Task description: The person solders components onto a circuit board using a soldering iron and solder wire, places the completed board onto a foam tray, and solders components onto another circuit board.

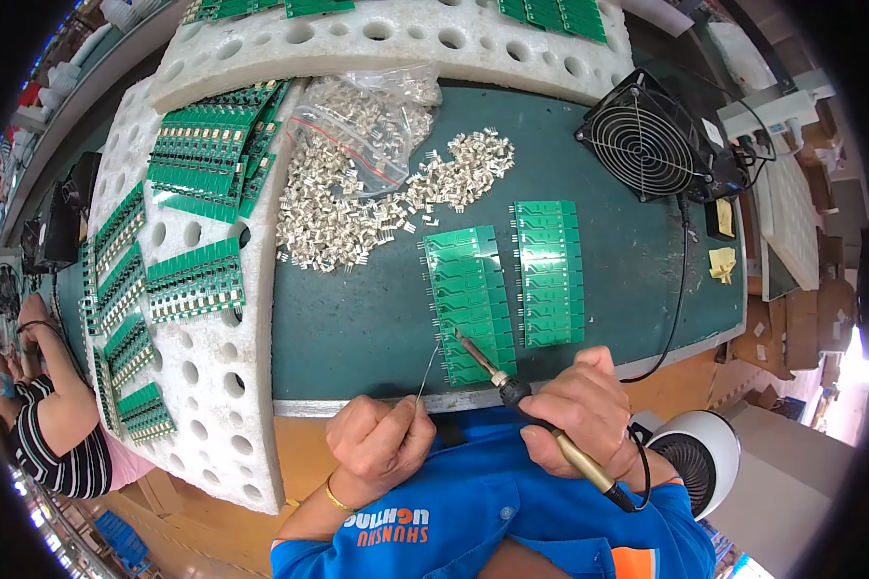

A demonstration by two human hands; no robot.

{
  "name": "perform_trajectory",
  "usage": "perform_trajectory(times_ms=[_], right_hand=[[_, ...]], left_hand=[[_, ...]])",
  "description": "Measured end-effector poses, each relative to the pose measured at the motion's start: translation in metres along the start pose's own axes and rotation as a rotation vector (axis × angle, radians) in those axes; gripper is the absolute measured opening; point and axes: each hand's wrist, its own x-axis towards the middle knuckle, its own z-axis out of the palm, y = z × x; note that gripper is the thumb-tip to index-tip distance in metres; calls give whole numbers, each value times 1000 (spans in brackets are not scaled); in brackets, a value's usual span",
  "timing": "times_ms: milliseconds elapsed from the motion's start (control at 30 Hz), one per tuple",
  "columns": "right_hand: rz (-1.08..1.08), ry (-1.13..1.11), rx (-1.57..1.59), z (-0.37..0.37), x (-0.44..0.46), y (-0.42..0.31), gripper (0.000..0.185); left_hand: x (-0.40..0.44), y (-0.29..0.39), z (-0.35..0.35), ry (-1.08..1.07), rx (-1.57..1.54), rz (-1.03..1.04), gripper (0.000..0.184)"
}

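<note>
At the lower centre of the frame, my left hand [381, 439] is nearly closed, thumb and fingertips pinching a thin silver wire [427, 373]. To its right, my right hand [579, 410] is curled around a soldering iron with a brass-coloured and black handle [585, 461]. The iron's tip is over the lower left part of a green circuit-board panel with pins along its left edge [470, 289]; the wire's end is close by. I cannot tell whether either touches it. My blue sleeves reach up from the bottom.

Just right of that panel, a 2nd green panel [550, 275] lies flat on the dark green tabletop [357, 333]. Beyond, at upper centre, is a heap of small white connectors [328, 212], with a clear plastic bag [386, 121] of more. At left, a white foam slab with round holes [188, 357] holds populated green boards [198, 280]. A black fan with a round grille [637, 145] stands at upper right.
</note>
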Motion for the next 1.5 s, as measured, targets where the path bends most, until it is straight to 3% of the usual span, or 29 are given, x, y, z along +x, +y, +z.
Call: perform_trajectory(times_ms=[1500], right_hand=[[-12,14,31,10,1,4,28]], left_hand=[[-4,1,7,-3,-11,-18,15]])
